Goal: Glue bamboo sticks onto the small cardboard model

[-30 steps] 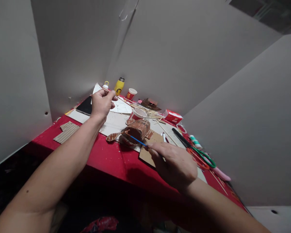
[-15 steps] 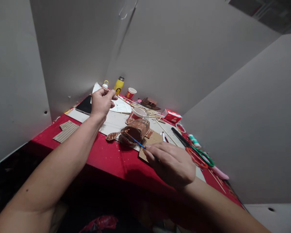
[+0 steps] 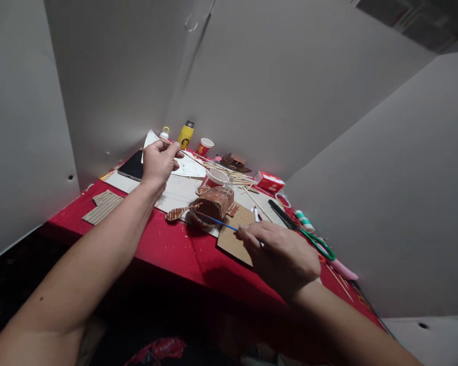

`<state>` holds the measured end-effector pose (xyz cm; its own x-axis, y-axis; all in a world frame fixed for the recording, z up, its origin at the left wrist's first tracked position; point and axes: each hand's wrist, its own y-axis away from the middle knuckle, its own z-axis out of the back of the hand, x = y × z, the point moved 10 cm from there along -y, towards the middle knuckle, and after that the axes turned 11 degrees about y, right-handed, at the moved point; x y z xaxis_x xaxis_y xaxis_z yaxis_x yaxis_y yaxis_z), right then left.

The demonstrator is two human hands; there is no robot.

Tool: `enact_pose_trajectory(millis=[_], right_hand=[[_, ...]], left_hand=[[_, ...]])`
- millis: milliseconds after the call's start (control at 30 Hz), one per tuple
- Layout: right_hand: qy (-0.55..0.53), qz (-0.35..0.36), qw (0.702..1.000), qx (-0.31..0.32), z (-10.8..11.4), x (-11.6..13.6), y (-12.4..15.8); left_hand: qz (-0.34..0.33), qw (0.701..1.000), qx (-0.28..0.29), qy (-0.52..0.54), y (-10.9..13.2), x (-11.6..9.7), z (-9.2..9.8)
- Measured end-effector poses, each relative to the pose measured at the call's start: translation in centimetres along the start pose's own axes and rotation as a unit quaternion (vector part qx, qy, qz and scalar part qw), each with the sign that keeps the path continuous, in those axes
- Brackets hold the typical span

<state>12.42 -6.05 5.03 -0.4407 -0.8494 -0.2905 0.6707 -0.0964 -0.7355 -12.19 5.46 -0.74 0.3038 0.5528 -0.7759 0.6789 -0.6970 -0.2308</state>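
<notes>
My right hand (image 3: 284,254) is closed on a thin blue brush (image 3: 225,224), whose tip is at the open end of a brown painted cardboard body (image 3: 221,200). A striped brown piece (image 3: 174,214) sticks out at the body's left. My left hand (image 3: 160,160) pinches a thin wooden stick (image 3: 191,155), held above the white sheet. Behind the body stands a red and white paper cup (image 3: 216,178). Under and beside the body, near my right hand, lies a flat cardboard piece (image 3: 236,244).
Corrugated strips (image 3: 102,206) lie front left on the red table (image 3: 168,249). A dark tablet (image 3: 132,166), yellow bottle (image 3: 185,135) and second cup (image 3: 205,147) are behind. Loose sticks (image 3: 234,176), a red box (image 3: 268,181), green scissors (image 3: 322,245) and a tape roll (image 3: 304,221) are right.
My right hand has moved right and slightly down with the brush, whose tip is now lower against the body's opening. My left hand has stayed nearly still.
</notes>
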Motion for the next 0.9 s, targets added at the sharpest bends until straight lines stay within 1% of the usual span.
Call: enact_pose_trajectory(millis=[133, 267, 400, 500, 567, 633, 733, 800, 900], right_hand=[[-0.022, -0.039, 0.998, -0.046, 0.0, -1.0, 1.0], [-0.044, -0.062, 0.996, -0.052, -0.5, -1.8, 2.0], [-0.053, -0.069, 0.993, -0.079, -0.4, -2.5, 2.3], [-0.06, -0.077, 0.993, -0.07, -1.0, -2.8, 2.6], [-0.084, -0.095, 0.99, -0.064, -1.4, -3.3, 3.0], [-0.116, -0.12, 0.983, -0.07, -1.5, -3.9, 3.6], [-0.167, -0.157, 0.969, -0.096, -1.7, -4.9, 4.3], [-0.195, -0.195, 0.955, -0.11, -2.0, -5.8, 4.7], [-0.24, -0.266, 0.927, -0.113, -2.7, -7.3, 5.1]], left_hand=[[-0.004, 1.0, 0.0, -0.001, 0.0, 0.0, 0.1], [-0.005, 1.0, 0.002, -0.007, 0.0, 0.1, 0.1], [-0.007, 1.0, 0.0, -0.019, 0.0, 0.0, 0.1], [-0.004, 0.999, -0.004, -0.031, 0.0, 0.0, 0.2], [0.0, 0.999, -0.006, -0.038, 0.0, 0.0, 0.3], [0.001, 0.999, -0.004, -0.042, -0.1, 0.1, 0.3], [-0.005, 0.999, -0.003, -0.045, -0.2, 0.0, 0.3], [-0.008, 0.999, -0.007, -0.047, -0.3, -0.1, 0.4], [-0.005, 0.998, -0.012, -0.053, -0.3, -0.2, 0.5]])
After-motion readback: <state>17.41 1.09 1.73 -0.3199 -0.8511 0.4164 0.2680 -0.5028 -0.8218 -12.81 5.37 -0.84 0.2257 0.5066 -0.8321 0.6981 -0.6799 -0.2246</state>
